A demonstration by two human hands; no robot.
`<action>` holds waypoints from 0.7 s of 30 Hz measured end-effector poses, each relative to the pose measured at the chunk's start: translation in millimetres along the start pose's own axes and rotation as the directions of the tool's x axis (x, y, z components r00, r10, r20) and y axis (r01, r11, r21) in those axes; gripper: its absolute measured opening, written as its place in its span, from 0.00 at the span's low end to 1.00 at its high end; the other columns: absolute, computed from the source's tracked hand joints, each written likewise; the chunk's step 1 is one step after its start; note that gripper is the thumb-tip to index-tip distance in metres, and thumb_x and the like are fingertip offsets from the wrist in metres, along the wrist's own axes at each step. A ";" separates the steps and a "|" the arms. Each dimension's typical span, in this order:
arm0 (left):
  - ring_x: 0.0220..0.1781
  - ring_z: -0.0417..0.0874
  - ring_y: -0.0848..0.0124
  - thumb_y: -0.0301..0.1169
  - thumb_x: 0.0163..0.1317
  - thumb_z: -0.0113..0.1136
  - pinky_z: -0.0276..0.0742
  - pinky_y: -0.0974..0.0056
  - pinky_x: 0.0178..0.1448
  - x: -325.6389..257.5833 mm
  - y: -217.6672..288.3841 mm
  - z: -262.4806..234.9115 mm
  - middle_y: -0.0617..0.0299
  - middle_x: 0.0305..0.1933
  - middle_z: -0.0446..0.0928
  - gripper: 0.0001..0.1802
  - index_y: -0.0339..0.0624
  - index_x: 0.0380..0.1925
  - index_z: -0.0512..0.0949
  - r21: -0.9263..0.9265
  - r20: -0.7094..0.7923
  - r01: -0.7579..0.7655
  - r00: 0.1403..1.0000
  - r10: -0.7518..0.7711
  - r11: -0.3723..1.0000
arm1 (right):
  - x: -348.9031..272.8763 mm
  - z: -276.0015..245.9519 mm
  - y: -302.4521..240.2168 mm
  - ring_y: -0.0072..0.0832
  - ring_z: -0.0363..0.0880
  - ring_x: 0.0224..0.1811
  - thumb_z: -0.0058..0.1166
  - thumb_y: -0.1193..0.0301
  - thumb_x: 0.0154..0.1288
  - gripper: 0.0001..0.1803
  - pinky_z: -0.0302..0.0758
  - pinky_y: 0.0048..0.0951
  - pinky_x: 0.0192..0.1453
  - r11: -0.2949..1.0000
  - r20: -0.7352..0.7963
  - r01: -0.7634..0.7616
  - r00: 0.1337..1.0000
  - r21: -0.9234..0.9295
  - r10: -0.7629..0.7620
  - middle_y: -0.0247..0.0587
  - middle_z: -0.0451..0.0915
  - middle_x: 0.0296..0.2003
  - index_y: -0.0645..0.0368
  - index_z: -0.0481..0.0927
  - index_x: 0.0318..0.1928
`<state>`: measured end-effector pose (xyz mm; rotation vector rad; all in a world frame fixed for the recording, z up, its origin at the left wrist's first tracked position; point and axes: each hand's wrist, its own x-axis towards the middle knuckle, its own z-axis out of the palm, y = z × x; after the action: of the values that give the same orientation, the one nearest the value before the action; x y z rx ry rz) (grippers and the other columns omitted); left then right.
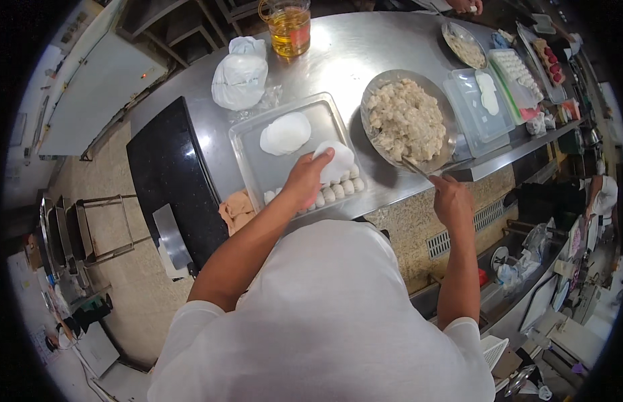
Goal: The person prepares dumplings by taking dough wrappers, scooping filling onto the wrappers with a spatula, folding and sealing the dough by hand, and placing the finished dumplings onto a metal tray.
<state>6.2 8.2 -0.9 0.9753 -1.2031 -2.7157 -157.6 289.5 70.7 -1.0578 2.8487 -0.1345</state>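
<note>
**Wrapper in one hand, filling tool in the other**

Left hand (pixel 305 177) is up over the steel tray (pixel 254 157), fingers curled round a white round dough wrapper (pixel 335 161), holding it just above the row of finished dumplings (pixel 335 191) lined along the tray's near edge. A small stack of wrappers (pixel 285 132) sits further back in that same tray. Right hand (pixel 452 199) is closed on a thin utensil (pixel 413 166) whose tip reaches into the wide metal bowl of pale filling (pixel 405 120), right beside the tray on the steel worktop (pixel 365 47).

Risk here, as I read it: the wrapper is thin and gripped at one side, so it could fold or tear if loaded heavily; and the bowl sits close to the worktop's front edge, so a hard scrape might shift it.

Further out: a knotted white plastic bag (pixel 239 74) behind the tray, a clear jug of amber liquid (pixel 288 27) with a reddish label at the far edge, clear plastic containers (pixel 479 107) to the right, and a black slab (pixel 167 177) with a cleaver (pixel 171 236) to the left. Another person's hand (pixel 467 7) shows at the far side.
</note>
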 end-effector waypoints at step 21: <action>0.61 0.81 0.57 0.52 0.78 0.43 0.76 0.50 0.65 53.4 -25.3 36.1 0.52 0.59 0.79 0.28 0.39 0.60 0.72 -0.256 0.165 0.297 0.951 -0.261 0.920 | -28.8 26.4 -21.7 0.42 0.81 0.34 0.56 0.84 0.57 0.18 0.77 0.41 0.39 0.719 -0.020 -0.019 0.999 0.695 0.047 0.45 0.81 0.34 0.56 0.87 0.47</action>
<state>-50.8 36.5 -28.1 1.0171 -0.7056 -3.0985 -118.6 290.7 48.8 -0.8164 2.4494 -1.1335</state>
